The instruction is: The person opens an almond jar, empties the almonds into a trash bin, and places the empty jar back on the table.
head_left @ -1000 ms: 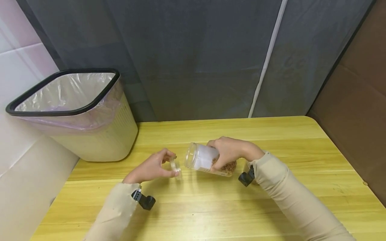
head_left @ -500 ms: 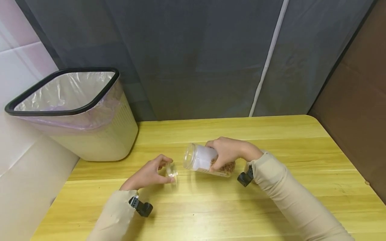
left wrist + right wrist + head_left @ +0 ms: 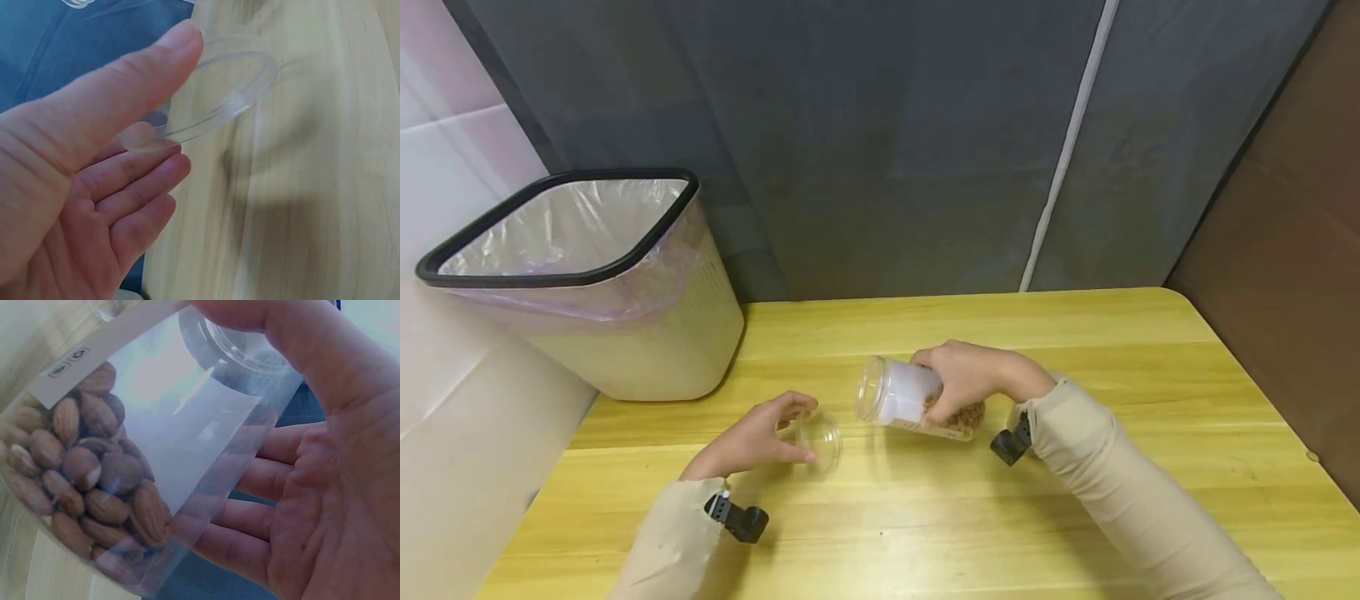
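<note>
A clear round lid (image 3: pixel 823 439) is pinched by my left hand (image 3: pixel 756 435) between thumb and fingertips, just above the table. In the left wrist view the lid's rim (image 3: pixel 240 103) stands out beyond the thumb, and the other fingers lie below it. My right hand (image 3: pixel 973 375) grips a clear jar (image 3: pixel 904 392) round its body. The jar is tilted nearly onto its side, its uncovered mouth pointing left towards the lid. Several almonds (image 3: pixel 90 465) lie gathered at its base end, beside a white label (image 3: pixel 194 422). A gap separates lid and jar mouth.
A cream waste bin (image 3: pixel 655 358) with a black rim and a clear liner stands at the back left of the wood-grain table (image 3: pixel 925 525). A dark grey panel (image 3: pixel 880 150) closes the back, and a brown panel (image 3: pixel 1292 250) the right side.
My left hand has moved left and slightly nearer with the lid, widening the gap to the jar mouth. The lid now faces upward more. The right hand and jar have barely moved.
</note>
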### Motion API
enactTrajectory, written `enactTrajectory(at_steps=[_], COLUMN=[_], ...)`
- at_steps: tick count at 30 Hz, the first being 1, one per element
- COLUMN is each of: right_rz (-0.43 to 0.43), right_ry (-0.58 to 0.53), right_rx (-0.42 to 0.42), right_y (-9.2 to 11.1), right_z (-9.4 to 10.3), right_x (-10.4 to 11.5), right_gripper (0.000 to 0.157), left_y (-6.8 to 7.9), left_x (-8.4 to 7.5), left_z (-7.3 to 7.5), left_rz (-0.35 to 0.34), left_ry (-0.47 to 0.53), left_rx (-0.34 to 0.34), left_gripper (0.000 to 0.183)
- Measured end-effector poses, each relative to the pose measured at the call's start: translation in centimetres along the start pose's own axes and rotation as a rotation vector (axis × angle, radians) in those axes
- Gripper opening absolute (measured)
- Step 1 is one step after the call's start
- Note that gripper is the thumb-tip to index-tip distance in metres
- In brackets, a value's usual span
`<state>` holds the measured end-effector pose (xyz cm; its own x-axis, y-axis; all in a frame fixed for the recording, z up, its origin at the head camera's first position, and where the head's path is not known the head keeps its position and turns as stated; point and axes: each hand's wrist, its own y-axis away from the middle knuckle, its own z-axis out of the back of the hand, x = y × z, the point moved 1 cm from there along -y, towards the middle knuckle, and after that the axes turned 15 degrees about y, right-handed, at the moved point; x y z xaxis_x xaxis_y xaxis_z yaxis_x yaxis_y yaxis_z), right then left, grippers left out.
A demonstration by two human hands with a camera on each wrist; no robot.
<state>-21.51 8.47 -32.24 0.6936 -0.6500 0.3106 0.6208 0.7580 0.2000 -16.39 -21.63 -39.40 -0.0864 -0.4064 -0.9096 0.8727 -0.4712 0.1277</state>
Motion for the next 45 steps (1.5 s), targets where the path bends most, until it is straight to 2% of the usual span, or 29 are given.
enactTrajectory(at_steps=[10,20,40,45], right_rz=[0.003,-0.009,0.015,0.013], right_ry=[0.029,0.043,0.073,0.067], right_rx=[-0.015,-0.010,-0.016,-0.015], right_y=[0.1,0.1,-0.2,-0.2], right_z=[0.4,0.8,2.0,2.0], right_x=[0.1,0.0,-0.1,-0.2], right_gripper=[0.063,0.061,0.056,0.058], left_y=[0.2,0.1,-0.3,-0.2], left_x=[0.9,1.3,1.5,1.6], left_z=[0.5,0.1,-0.2,-0.4], left_rz=[0.039,0.054,0.012,0.008], left_ry=[-0.050,-0.115,-0.213,-0.207], left_rx=[-0.064,-0.104,-0.061,-0.051], left_gripper=[0.074,0.074,0.074,0.072])
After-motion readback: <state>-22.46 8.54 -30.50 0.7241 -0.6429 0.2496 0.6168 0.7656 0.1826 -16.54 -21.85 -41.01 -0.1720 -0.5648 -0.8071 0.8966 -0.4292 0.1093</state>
